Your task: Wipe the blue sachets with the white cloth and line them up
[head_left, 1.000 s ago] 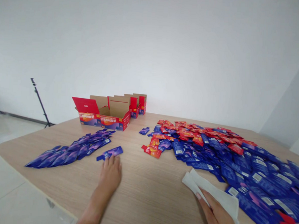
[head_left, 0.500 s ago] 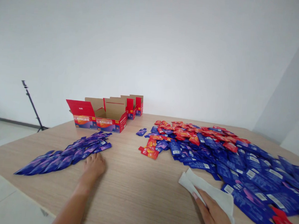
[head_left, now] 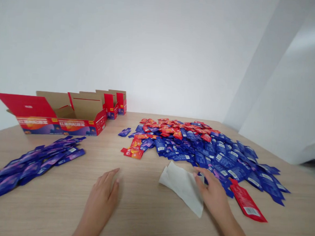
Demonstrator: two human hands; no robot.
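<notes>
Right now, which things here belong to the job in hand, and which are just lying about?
Probably the job: left hand, right hand, crumpled white cloth, long red sachet, heap of blue and red sachets.
Probably lying about: open red cardboard cartons, row of purple sachets.

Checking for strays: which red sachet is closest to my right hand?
The long red sachet right of your right hand, lying by the sachet heap with its white barcode end toward you; the other red ones sit farther off, within the heap.

Deep blue sachets (head_left: 219, 161), red-orange sachets (head_left: 167, 130), off-white cloth (head_left: 181, 187), red printed carton (head_left: 58, 126), tan wood-grain tabletop (head_left: 151, 217)
</notes>
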